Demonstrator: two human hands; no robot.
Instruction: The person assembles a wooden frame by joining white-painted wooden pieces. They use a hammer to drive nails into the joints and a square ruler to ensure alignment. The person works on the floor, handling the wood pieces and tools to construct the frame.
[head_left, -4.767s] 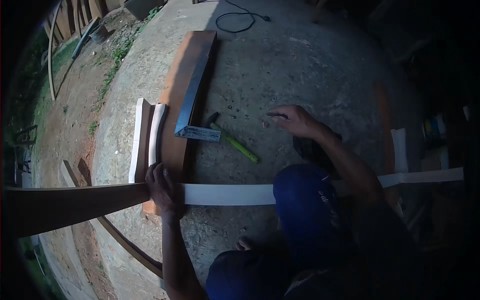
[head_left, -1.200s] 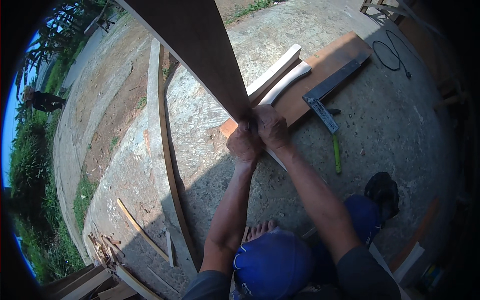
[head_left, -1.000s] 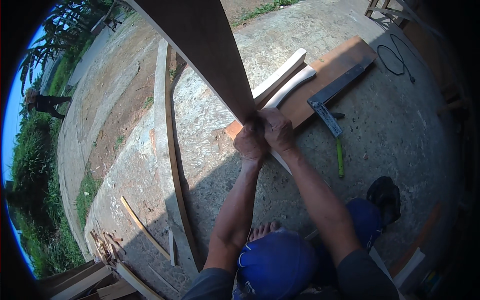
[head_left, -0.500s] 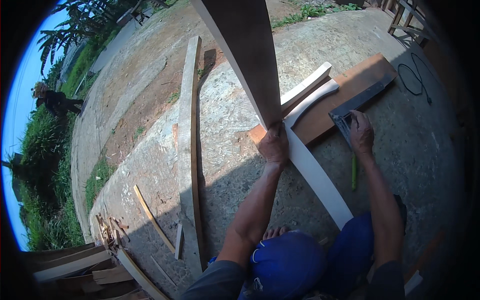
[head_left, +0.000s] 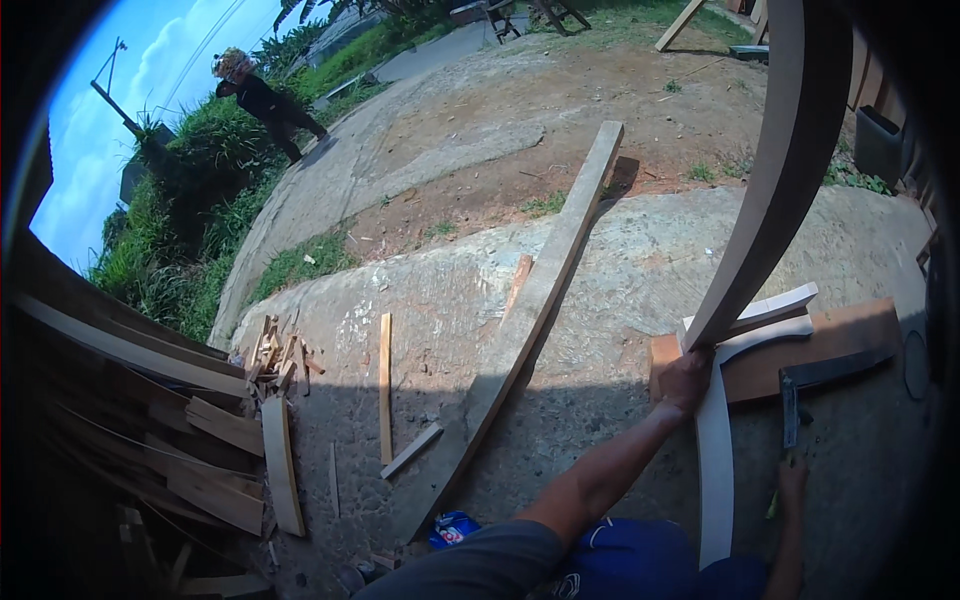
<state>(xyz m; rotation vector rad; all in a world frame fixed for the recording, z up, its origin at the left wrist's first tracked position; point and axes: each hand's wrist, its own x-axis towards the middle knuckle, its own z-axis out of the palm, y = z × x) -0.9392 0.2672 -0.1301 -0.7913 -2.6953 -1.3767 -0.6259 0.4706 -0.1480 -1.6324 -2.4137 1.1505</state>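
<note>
Biggest thing here is the concrete slab (head_left: 430, 300), half sun, half shade. Next up, the tall wooden plank (head_left: 775, 170): its low end is in the left hand (head_left: 686, 380), fingers wrapped snug around it, and the rest runs up out of view. Well off to the left there's a long grey board (head_left: 553, 255) lying on the concrete. Under the left hand, a pale board (head_left: 715, 470) stretches back to the person's knee; can't tell if it's joined to the plank. Just right is a reddish-brown board (head_left: 850, 335), with a metal carpenter's square (head_left: 840, 368) along its near edge and a pale curved piece (head_left: 775, 333) on top. Smallest: the green-handled hammer (head_left: 771, 506), right hand (head_left: 792, 472) right at it, but too dark to tell if those fingers are closed or spread.
</note>
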